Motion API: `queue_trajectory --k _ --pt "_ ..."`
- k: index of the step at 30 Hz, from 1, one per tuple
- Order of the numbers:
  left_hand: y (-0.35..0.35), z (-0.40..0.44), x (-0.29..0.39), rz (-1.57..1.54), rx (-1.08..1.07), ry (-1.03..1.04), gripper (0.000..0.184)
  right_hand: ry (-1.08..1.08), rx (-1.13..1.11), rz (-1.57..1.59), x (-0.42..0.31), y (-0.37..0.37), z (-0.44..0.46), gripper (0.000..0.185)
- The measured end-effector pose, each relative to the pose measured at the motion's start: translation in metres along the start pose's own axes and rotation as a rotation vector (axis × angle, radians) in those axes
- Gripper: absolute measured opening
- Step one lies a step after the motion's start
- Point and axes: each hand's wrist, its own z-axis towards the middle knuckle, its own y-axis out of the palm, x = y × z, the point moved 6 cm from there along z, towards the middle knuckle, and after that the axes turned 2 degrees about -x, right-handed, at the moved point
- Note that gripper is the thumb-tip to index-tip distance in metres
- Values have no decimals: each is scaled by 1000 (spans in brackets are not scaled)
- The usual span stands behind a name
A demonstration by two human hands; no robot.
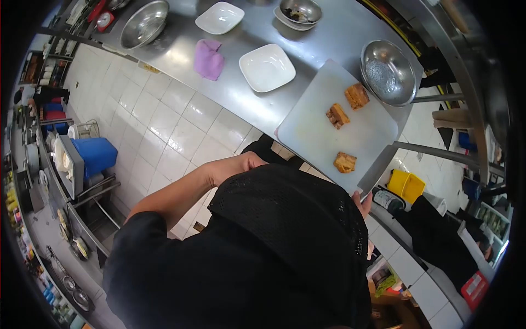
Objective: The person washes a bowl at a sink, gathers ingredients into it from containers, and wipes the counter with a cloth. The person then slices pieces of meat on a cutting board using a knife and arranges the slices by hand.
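On a white cutting board (312,129) lie separate browned blocks of food, one near the upper right (356,96), one in the middle (337,116) and one toward the near edge (344,162). My left hand (249,162) is close to my body, left of the board, its fingers mostly hidden behind black clothing. At the board's near right corner, by the table edge, the fingers of my right hand (362,203) show past the black cloth. Whether they touch the edge is unclear.
The steel table (230,60) holds a square white dish (267,68), another white dish (219,18), a purple cloth (209,59) and steel bowls (388,73) (144,24). A blue bin (94,156) stands left; a yellow container (406,186) is at right.
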Motion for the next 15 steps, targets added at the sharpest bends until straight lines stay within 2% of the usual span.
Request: queue_trajectory --k 5,6,7,8,10,12,13,15 --pt "41 32 29 43 -7 1 30 -27 38 -26 12 -16 8 37" --pt "51 42 32 86 -65 -32 29 -28 68 -8 14 -19 10 37" --pt "62 52 33 127 -122 -62 29 26 -22 -26 -1 -15 8 34" --pt "69 63 36 124 -113 -58 29 26 -32 -30 -3 -18 11 34" --pt "92 83 36 323 -244 -77 30 -4 -116 -70 -4 -25 13 29" --pt "116 101 38 322 -297 -98 35 4 -121 -101 -5 -29 13 26" --pt "124 111 39 302 -260 -75 35 35 -115 -49 -10 -28 7 27" --pt "144 123 41 381 -398 41 33 90 -138 7 -4 -15 8 27"
